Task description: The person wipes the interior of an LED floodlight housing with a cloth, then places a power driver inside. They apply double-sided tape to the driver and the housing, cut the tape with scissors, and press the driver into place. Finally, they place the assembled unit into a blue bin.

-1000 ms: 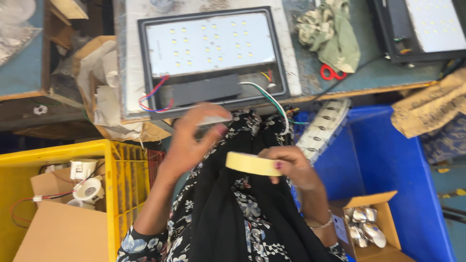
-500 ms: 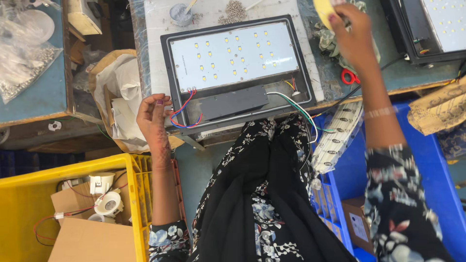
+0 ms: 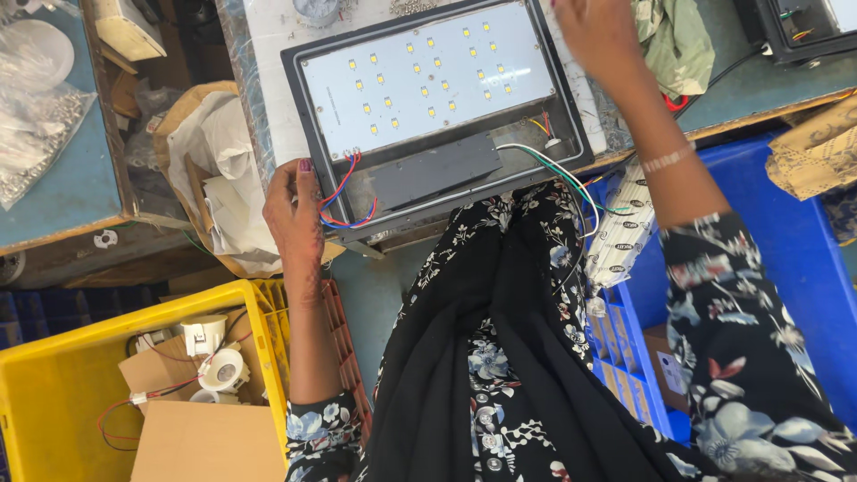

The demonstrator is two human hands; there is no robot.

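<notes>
The LED floodlight panel (image 3: 428, 116) lies flat on the counter (image 3: 750, 89), its long side running left to right across the person's front, with the lower edge hanging just over the counter's near edge above their lap. The left hand (image 3: 295, 219) is clamped on the panel's lower left corner, fingers curled around the frame right beside the red and blue wires (image 3: 344, 201) that loop out of the open driver bay. The right hand (image 3: 598, 36) reaches to the panel's far right corner, resting at or just above the frame; its fingers run off the top of the view, so I cannot tell whether they are spread, closed, or holding anything. The left hand is the nearer one to the wiring. Green and white wires (image 3: 562, 174) trail off the panel's lower right corner. Left of the panel and below, a yellow crate (image 3: 54, 375) holds small round fittings and cardboard.
</notes>
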